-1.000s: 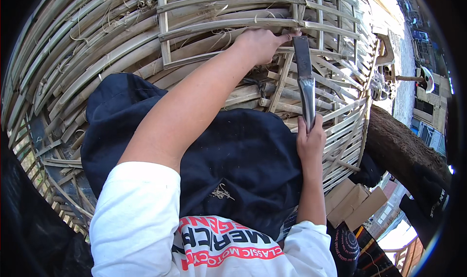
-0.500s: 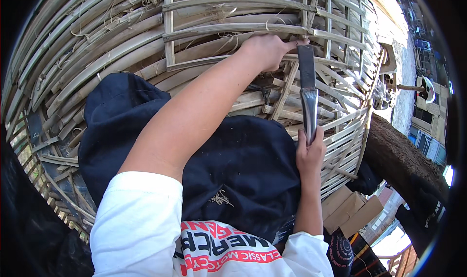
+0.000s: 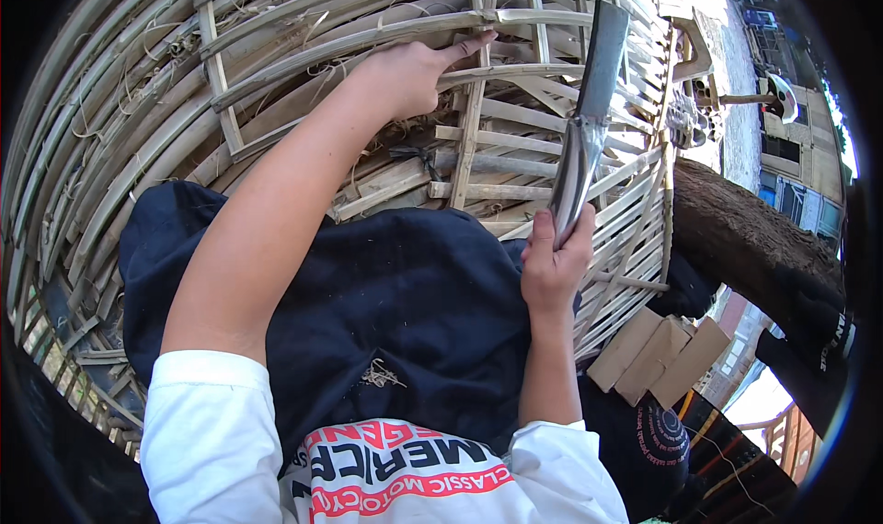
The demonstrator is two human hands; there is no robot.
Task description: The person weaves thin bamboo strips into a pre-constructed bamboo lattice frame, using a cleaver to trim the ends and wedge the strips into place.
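Observation:
In front of me a lattice of split bamboo strips (image 3: pixel 349 38) is joined by short upright slats. My left hand (image 3: pixel 405 75) closes over one of its lower crosswise strips (image 3: pixel 529 70), with one digit stretched out to a bamboo upright (image 3: pixel 472 110). The curled fingers are partly hidden behind that hand. A machete (image 3: pixel 600 64) with a dark, broad blade is gripped by its shiny, tube-like metal handle in my right hand (image 3: pixel 556 253). Its blade points up and leans right, in front of the lattice and apart from my left hand.
Dark cloth (image 3: pixel 414 285) covers my lap, with pale shavings (image 3: pixel 382 373) on it. More bamboo strips (image 3: pixel 101 156) curve along the left. To the right are a thick log (image 3: pixel 745 220), an opened cardboard box (image 3: pixel 658 354) and buildings (image 3: pixel 805 147) beyond.
The view has turned, so the lattice sits further left. Against it, the machete has moved right and away from my left hand, its blade now tilted. My left hand stays at the same upright.

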